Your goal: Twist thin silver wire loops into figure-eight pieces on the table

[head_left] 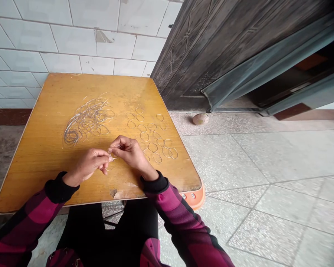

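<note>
Above the near half of the wooden table [44,163], my two hands meet, fingertips close together. My left hand [90,163] pinches a thin wire [108,169], whose lower end curves below the fingers. My right hand [130,152] is closed in a pinch on the same wire, or one joined to it; a loop shows at its fingertips. Beyond my hands lies a tangled bundle of thin wires [86,120], coiled at its near left end. Several figure-eight wire loops [153,147] are spread to the right of my right hand, which covers some of them partly.
A white tiled wall [72,37] stands behind the table. To the right are a dark carved wooden door [189,48] and a grey-green curtain [239,81]. A ball-like object [200,119] sits on the floor. An orange plastic stool [196,198] shows under the table's right corner.
</note>
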Tool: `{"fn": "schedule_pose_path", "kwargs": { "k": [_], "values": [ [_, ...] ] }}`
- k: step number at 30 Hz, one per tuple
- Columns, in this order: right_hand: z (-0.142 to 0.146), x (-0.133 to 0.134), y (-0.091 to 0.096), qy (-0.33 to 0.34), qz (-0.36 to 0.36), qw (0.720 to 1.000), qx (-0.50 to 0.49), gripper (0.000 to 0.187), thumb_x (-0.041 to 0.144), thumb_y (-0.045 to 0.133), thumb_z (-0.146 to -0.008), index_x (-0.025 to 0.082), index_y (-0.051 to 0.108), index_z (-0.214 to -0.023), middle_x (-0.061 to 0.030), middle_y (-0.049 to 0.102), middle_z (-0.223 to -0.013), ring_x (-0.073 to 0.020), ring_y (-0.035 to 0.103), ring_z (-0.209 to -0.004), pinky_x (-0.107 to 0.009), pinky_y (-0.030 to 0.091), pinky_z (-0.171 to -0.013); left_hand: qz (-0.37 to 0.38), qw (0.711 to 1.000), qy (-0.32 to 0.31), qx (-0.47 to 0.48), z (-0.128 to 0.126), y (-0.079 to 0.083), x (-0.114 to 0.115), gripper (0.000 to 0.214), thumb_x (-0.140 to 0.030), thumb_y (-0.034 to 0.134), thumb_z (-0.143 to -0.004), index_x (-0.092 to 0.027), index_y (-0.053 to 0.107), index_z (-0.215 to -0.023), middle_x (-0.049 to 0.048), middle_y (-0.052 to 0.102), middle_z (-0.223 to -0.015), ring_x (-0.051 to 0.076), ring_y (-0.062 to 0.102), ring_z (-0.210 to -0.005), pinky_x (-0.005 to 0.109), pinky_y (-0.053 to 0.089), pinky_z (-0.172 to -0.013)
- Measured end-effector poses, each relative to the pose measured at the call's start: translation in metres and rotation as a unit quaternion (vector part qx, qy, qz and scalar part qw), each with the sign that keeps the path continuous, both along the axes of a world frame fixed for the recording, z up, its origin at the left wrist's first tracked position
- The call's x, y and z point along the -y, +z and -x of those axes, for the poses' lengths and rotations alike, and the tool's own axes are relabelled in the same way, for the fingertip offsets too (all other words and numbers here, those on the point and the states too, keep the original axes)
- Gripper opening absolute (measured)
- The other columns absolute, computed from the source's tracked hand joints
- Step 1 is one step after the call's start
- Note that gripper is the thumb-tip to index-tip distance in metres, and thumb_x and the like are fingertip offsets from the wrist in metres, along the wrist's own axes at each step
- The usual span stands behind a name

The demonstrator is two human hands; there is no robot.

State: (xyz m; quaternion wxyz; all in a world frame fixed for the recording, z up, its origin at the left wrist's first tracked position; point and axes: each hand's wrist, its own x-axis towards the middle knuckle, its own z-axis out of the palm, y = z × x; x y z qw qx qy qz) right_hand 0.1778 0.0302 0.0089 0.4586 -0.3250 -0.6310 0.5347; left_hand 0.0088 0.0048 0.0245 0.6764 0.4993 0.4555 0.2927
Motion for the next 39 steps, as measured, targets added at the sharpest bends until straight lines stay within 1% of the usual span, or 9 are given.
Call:
{"fn": "schedule_pose_path", "kwargs": {
  "k": [6,10,12,15,19,25,34,37,39],
  "values": [
    [-0.001,-0.001,0.004,0.053,0.066,0.996,-0.028,0.026,0.034,0.074,-0.076,0.015,0.057,-0.075,0.0045,0.056,-0.06,-0.0056,0.051,-0.052,-0.02,0.042,-0.051,0.006,1.0,0.002,-0.004,0.0,-0.001,0.0,0.027,-0.032,0.064,-0.069,-0.014,0.055,-0.051,-0.0028,0.05,-0.049,0.007,0.049,-0.042,0.021,0.043,-0.046],
    [-0.004,-0.002,0.004,0.056,0.059,0.997,-0.009,0.024,0.036,0.072,-0.078,0.015,0.061,-0.077,0.0033,0.059,-0.062,-0.0059,0.053,-0.053,-0.02,0.045,-0.052,-0.01,1.0,0.018,0.004,0.0,-0.001,0.001,0.025,-0.03,0.064,-0.068,-0.014,0.055,-0.05,-0.0031,0.049,-0.047,0.006,0.044,-0.039,0.02,0.036,-0.041],
    [-0.007,-0.002,0.004,0.026,0.023,0.999,0.029,0.023,0.037,0.068,-0.082,0.015,0.065,-0.087,0.0014,0.062,-0.068,-0.0066,0.055,-0.054,-0.021,0.046,-0.053,-0.009,0.999,0.044,0.016,-0.001,0.001,0.001,0.021,-0.03,0.065,-0.065,-0.014,0.059,-0.054,-0.0036,0.049,-0.047,0.006,0.041,-0.039,0.02,0.034,-0.04],
    [-0.012,-0.002,0.007,-0.027,-0.091,0.987,0.132,0.024,0.034,0.063,-0.087,0.016,0.068,-0.103,-0.001,0.064,-0.075,-0.0081,0.057,-0.059,-0.023,0.046,-0.057,-0.004,0.997,0.074,0.026,-0.001,0.002,0.001,0.017,-0.029,0.066,-0.064,-0.014,0.062,-0.058,-0.0038,0.049,-0.047,0.006,0.04,-0.04,0.019,0.031,-0.039],
    [-0.015,-0.002,0.009,-0.021,-0.212,0.956,0.202,0.023,0.026,0.051,-0.095,0.016,0.069,-0.106,-0.0033,0.064,-0.077,-0.0099,0.058,-0.066,-0.024,0.046,-0.063,-0.009,0.998,0.053,0.027,-0.001,-0.001,0.002,0.019,-0.03,0.065,-0.066,-0.014,0.061,-0.057,-0.0032,0.051,-0.048,0.005,0.041,-0.04,0.02,0.031,-0.04],
    [-0.017,-0.005,0.009,0.005,-0.257,0.938,0.233,0.025,0.022,0.045,-0.097,0.017,0.07,-0.102,-0.0046,0.063,-0.08,-0.0114,0.058,-0.072,-0.025,0.045,-0.066,-0.031,0.999,0.039,0.006,-0.004,-0.007,0.004,0.017,-0.028,0.062,-0.068,-0.014,0.06,-0.058,-0.0037,0.051,-0.049,0.005,0.041,-0.039,0.021,0.031,-0.041],
    [-0.021,-0.009,0.012,0.023,-0.321,0.871,0.37,0.03,0.018,0.04,-0.098,0.02,0.069,-0.104,-0.0042,0.063,-0.081,-0.011,0.054,-0.066,-0.023,0.037,-0.057,-0.032,0.998,0.047,0.007,-0.005,-0.01,0.005,0.019,-0.027,0.061,-0.07,-0.014,0.058,-0.056,-0.0032,0.051,-0.05,0.005,0.04,-0.04,0.021,0.029,-0.041],
    [-0.022,-0.011,0.012,0.041,-0.327,0.866,0.377,0.03,0.019,0.04,-0.098,0.021,0.07,-0.104,-0.0041,0.063,-0.08,-0.0108,0.053,-0.063,-0.024,0.037,-0.055,-0.034,0.998,0.042,0.01,-0.007,-0.008,0.006,0.019,-0.027,0.061,-0.07,-0.014,0.058,-0.056,-0.0032,0.051,-0.049,0.005,0.04,-0.039,0.021,0.029,-0.041],
    [-0.022,-0.011,0.013,0.039,-0.319,0.876,0.359,0.03,0.021,0.041,-0.099,0.022,0.069,-0.108,-0.0041,0.063,-0.081,-0.0113,0.055,-0.065,-0.024,0.04,-0.057,-0.035,0.998,0.049,0.017,-0.008,-0.005,0.006,0.02,-0.026,0.062,-0.069,-0.015,0.057,-0.054,-0.0034,0.049,-0.048,0.006,0.039,-0.04,0.021,0.029,-0.041]
  ]
}}
